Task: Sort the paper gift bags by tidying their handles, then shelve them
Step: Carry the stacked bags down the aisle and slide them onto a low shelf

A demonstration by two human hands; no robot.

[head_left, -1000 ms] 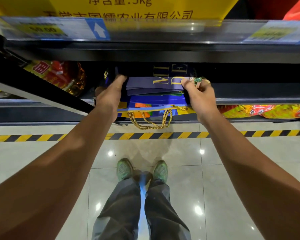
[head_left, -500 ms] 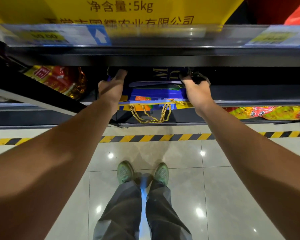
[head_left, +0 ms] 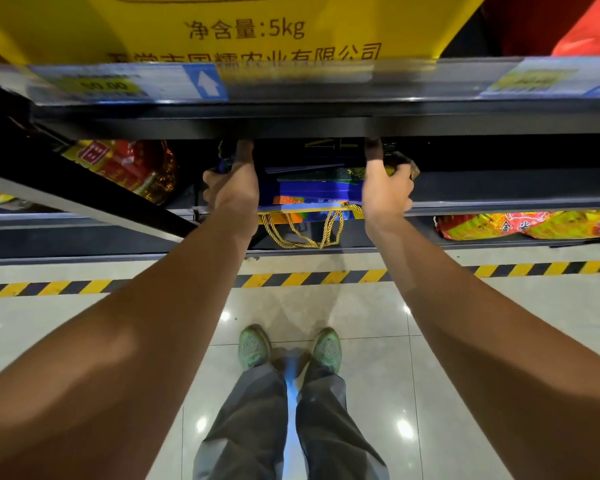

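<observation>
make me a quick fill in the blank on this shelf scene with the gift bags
1. The left hand and the right hand hold the stack of gift bags from ____ sides.
2. The rope handles hanging off the shelf edge are ____ in colour.
3. The arrow on the blue label points ____.
4. The shoes on the tiled floor are ____.

Missing words: opposite; gold; up; green

A stack of flat paper gift bags [head_left: 312,192] lies on its side on the lower shelf [head_left: 499,202], tucked under the shelf above. The upper bags are dark navy and deep blue, one showing a green patterned edge; the lowest shows orange and yellow along its front. Twisted gold rope handles [head_left: 302,230] hang in loops from that lowest bag, spilling over the lower shelf's front edge.
</observation>
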